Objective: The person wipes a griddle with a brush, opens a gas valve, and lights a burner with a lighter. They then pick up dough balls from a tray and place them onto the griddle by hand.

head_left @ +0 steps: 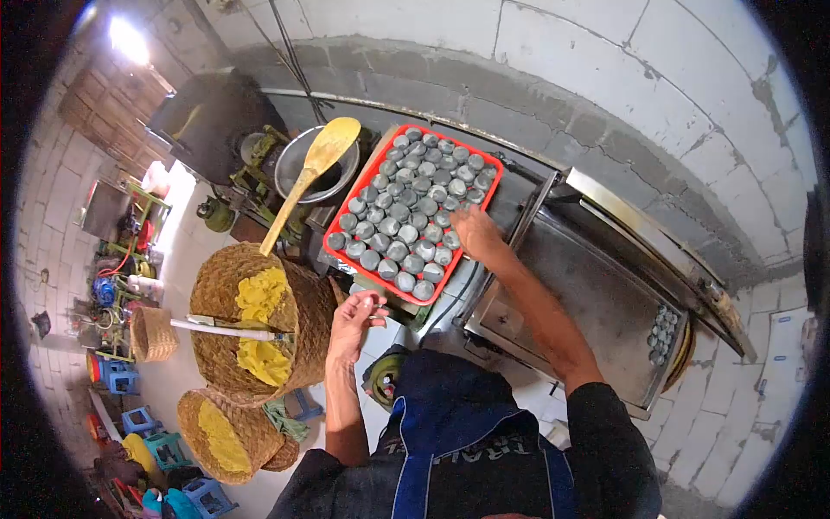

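A red plastic tray (494, 166) holds many small, round, grey pieces (399, 210) that look like dough, marbled with lighter streaks. My right hand (476, 232) reaches over the tray's right rim, its fingers closed at the grey pieces there; the fingertips are partly hidden. Below the tray's lower left corner, my left hand (353, 322) is raised with its fingers curled together. What it holds, if anything, is too small to make out. On the right, a flat metal griddle (571, 294) carries a small cluster of similar grey pieces (664, 336) near its far end.
A wooden paddle (316, 169) lies across a metal bowl (294, 156) left of the tray. Woven baskets (320, 324) with yellow mash stand to the left, a white-handled tool (216, 328) across one. A raised metal lid (644, 225) borders the griddle; a block wall stands behind.
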The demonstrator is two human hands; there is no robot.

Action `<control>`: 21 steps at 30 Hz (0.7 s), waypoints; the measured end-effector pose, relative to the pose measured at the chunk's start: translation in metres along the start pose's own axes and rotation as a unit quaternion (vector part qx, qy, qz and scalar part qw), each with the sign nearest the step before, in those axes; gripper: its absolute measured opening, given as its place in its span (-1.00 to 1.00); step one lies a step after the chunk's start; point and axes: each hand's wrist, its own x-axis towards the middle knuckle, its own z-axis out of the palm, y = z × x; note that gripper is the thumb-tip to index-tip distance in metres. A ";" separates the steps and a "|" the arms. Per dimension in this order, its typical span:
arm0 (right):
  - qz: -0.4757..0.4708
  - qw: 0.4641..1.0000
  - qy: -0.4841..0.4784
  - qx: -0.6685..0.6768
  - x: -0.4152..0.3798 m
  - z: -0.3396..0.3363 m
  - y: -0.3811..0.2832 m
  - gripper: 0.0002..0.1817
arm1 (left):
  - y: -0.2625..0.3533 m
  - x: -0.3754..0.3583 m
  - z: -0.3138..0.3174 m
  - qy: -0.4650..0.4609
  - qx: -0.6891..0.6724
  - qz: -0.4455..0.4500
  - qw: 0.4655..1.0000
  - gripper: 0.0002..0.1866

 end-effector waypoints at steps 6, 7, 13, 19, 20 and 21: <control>0.028 0.990 -0.130 0.054 0.023 -0.020 0.015 -0.80 | -0.007 0.023 -0.019 0.003 -0.036 -0.008 0.999 -0.70; 0.029 0.989 -0.132 0.052 0.023 -0.030 0.012 -0.80 | -0.005 0.025 -0.018 0.002 -0.039 -0.010 0.999 -0.70; 0.028 0.986 -0.073 0.150 -0.003 -0.006 -0.014 -0.66 | -0.001 0.040 -0.016 -0.012 -0.060 0.013 0.998 -0.69; 0.130 0.981 -0.125 0.066 -0.001 -0.040 -0.055 -0.66 | 0.005 0.055 -0.002 -0.020 -0.036 0.013 0.999 -0.65; 0.128 0.981 -0.128 0.064 -0.001 -0.046 -0.056 -0.66 | 0.003 0.061 0.006 -0.007 -0.014 0.033 0.999 -0.65; 0.136 0.978 -0.095 0.126 -0.002 -0.051 -0.059 -0.65 | 0.001 0.067 0.017 0.006 0.007 0.052 0.999 -0.65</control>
